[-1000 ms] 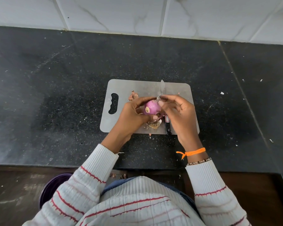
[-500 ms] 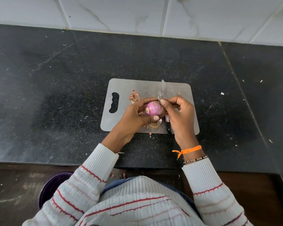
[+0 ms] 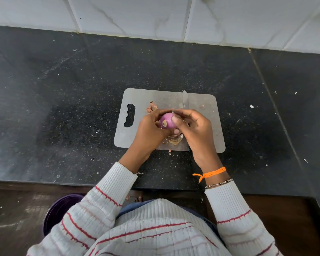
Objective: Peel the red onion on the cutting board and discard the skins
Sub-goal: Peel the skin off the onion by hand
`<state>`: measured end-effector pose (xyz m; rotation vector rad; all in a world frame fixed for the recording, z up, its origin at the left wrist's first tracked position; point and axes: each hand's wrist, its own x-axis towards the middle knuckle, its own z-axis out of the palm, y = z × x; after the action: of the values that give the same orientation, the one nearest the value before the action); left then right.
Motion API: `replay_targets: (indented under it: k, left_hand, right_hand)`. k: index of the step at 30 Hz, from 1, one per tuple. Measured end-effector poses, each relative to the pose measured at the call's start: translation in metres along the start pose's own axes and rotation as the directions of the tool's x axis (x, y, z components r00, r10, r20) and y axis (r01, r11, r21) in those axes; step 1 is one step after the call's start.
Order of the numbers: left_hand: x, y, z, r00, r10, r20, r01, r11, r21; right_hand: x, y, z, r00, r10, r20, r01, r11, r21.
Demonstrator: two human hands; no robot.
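At the near left, below the counter edge, a dark purple bin [image 3: 57,209] stands on the brown floor, partly hidden by the person's striped sleeve. On the black stone counter [image 3: 63,108] lies a grey cutting board [image 3: 209,106] with a handle slot at its left end. A small scrap of onion skin [image 3: 151,107] rests on the board just right of that slot. The left hand [image 3: 151,129] has its fingers curled round the left and near side of the red onion [image 3: 166,121], which is held just above the middle of the board with its cut root end facing the camera. More papery skin pieces [image 3: 175,139] lie on the board under the onion, near the board's near edge. The right hand [image 3: 196,129] grips the onion from the right, its thumb pressed on the purple surface and its fingers curled over the far side. A knife blade [image 3: 185,98] shows on the board beyond the hands, pointing far. The right wrist wears an orange thread [image 3: 211,173] and a beaded bracelet [image 3: 219,183].
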<state>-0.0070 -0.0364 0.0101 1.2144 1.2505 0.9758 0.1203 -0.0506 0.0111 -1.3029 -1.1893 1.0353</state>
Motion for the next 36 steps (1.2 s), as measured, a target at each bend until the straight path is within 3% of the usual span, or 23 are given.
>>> replay_targets:
  k: [6, 11, 14, 17, 20, 26, 29, 33, 36]
  left_hand:
    - [-0.004, -0.001, 0.006, 0.997, 0.059, -0.044, -0.057, 0.998, 0.036]
    - [-0.005, -0.004, 0.004, 0.999, 0.021, -0.035, -0.022, 0.999, -0.030]
    - [-0.005, -0.003, 0.004, 1.000, -0.008, 0.003, 0.008, 0.996, -0.091]
    - [-0.002, -0.002, 0.004, 1.000, -0.005, 0.019, 0.007, 0.994, -0.113]
    - [-0.001, -0.003, 0.004, 1.000, -0.004, 0.017, 0.006, 0.992, -0.129]
    - [-0.004, -0.007, 0.005, 0.997, -0.037, 0.062, 0.049, 0.978, -0.204]
    - [-0.005, -0.009, 0.004, 0.993, -0.052, 0.105, 0.079, 0.960, -0.270]
    - [-0.003, -0.004, -0.001, 0.973, -0.131, 0.188, 0.208, 0.849, -0.485]
    - [-0.001, -0.004, -0.003, 0.971, -0.149, 0.189, 0.229, 0.809, -0.541]
  right_hand:
    - [0.004, 0.002, 0.009, 0.980, 0.004, -0.198, -0.003, 1.000, 0.008]
    - [0.007, 0.006, 0.008, 0.978, -0.030, -0.207, 0.008, 0.995, -0.103]
    - [0.010, 0.011, -0.001, 0.963, 0.020, -0.269, -0.041, 0.997, -0.072]
    - [0.006, 0.006, -0.004, 0.973, 0.072, -0.220, -0.063, 0.997, 0.049]
    - [0.000, -0.001, 0.003, 0.994, 0.057, -0.093, -0.057, 0.998, 0.009]
    - [0.004, -0.002, 0.008, 0.987, 0.087, -0.138, -0.080, 0.995, 0.053]
    - [0.011, 0.002, 0.005, 0.989, 0.075, -0.129, -0.077, 0.997, -0.015]
    - [0.009, 0.005, -0.005, 0.994, 0.068, -0.085, -0.064, 0.997, 0.053]
    - [0.004, 0.000, -0.006, 1.000, 0.018, 0.001, -0.018, 1.000, 0.025]
